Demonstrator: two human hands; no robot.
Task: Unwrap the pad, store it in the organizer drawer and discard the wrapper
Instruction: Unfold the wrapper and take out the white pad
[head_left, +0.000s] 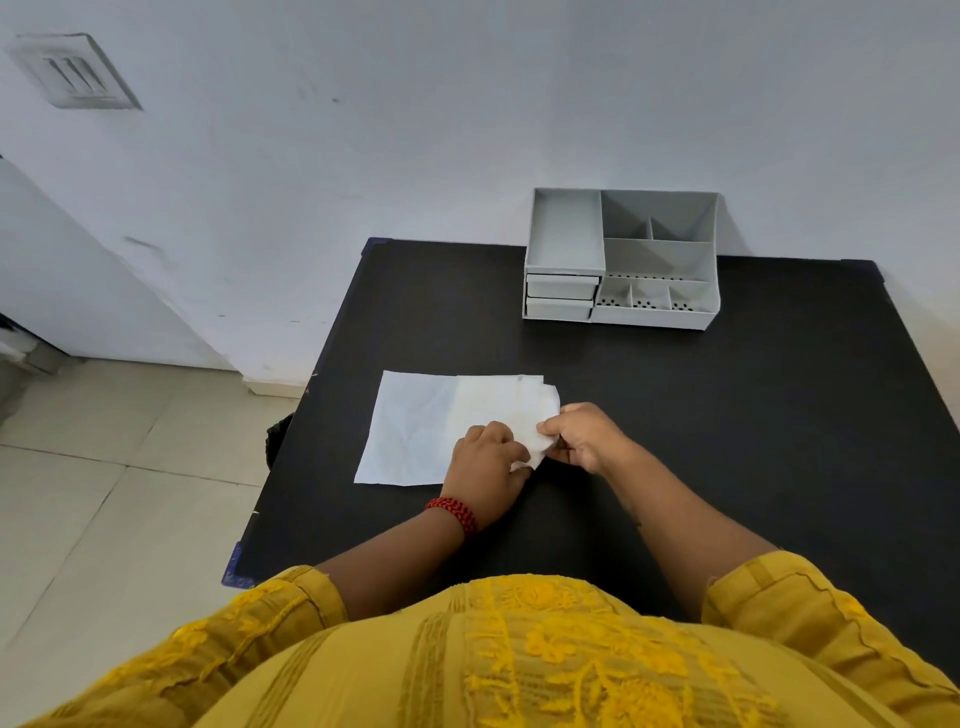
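Wearing a yellow embroidered top (519, 660), the person leans over a black surface (727, 415) with both forearms stretched forward. The left hand (485, 462), a red and black bracelet (453, 512) on its wrist, has its fingers curled down onto the near right corner of the white pad (498, 410), gripping it. The right hand (584, 436) pinches the same corner between thumb and fingers from the other side. The pad lies on the opened wrapper (410, 431), a flat pale sheet spread on the surface and reaching out to the left of the hands. Farther back, well apart from the hands, a grey organizer (623, 260) stands against the white wall (415, 130), its two small drawers (561, 296) at the front left closed.
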